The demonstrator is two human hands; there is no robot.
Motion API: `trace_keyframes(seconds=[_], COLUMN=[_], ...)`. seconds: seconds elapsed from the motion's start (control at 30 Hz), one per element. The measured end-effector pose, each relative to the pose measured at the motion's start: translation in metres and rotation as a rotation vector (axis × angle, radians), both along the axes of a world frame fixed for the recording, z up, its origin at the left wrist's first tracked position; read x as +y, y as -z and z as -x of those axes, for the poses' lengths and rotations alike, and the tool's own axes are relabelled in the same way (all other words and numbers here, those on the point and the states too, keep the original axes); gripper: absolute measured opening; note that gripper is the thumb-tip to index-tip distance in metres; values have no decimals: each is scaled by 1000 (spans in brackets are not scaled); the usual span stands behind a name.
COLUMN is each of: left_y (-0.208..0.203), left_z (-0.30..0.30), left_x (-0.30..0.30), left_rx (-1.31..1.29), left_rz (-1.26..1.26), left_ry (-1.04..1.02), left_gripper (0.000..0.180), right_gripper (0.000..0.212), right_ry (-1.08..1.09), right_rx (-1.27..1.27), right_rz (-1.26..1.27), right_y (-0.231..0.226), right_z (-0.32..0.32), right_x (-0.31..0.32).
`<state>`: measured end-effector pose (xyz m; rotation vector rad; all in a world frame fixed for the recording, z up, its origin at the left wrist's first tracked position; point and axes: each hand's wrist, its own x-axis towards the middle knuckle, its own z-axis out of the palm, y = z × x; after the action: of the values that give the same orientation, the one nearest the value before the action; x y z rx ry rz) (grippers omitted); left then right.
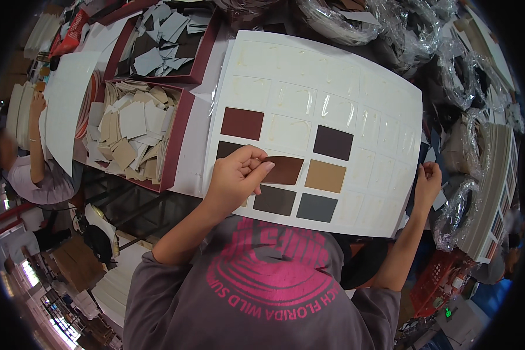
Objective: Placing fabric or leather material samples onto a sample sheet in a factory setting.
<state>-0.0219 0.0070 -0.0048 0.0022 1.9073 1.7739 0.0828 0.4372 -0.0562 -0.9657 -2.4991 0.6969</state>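
A large white card [361, 76] with a grid of glossy glued cells lies in front of me. Several colour swatches sit on it: maroon [242, 123], dark plum [332, 142], tan [325, 176], dark brown [274, 200] and grey [317, 207]. My left hand [236, 178] pinches a reddish-brown swatch [284, 170] and holds it over a cell in the middle row, partly covering another dark swatch [226, 148]. My right hand [428, 182] is at the card's right edge, fingers curled around what looks like a small stack of swatches [439, 200].
Left of the card stand two dark-red trays, one with cream and tan pieces [133, 131], one with grey pieces [157, 41]. Clear plastic bags [391, 23] crowd the far right. Stacked cards [493, 186] and a red crate [434, 280] are at right. Another person [38, 169] works at left.
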Motion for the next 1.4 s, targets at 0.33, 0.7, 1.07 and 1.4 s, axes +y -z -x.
trace_keyframes(seconds=[0.33,0.7,1.07,1.4], left_y=[5,-3,1,-3], left_z=[1,-4,-3,-9], left_x=[9,9,5,-12], left_rx=[67,417,410,1057], left_rz=[140,404,385,627], left_ry=[28,85,127,431], left_gripper=[11,34,33,52], right_gripper=[14,9,15,18], right_ry=[69,21,39,-184], right_rx=[488,532,678,530], right_rz=[-217,158,22,129], right_y=[-17,-43,-61,-75], right_z=[-12,3,14,10], right_x=[1,-51,-84,-106])
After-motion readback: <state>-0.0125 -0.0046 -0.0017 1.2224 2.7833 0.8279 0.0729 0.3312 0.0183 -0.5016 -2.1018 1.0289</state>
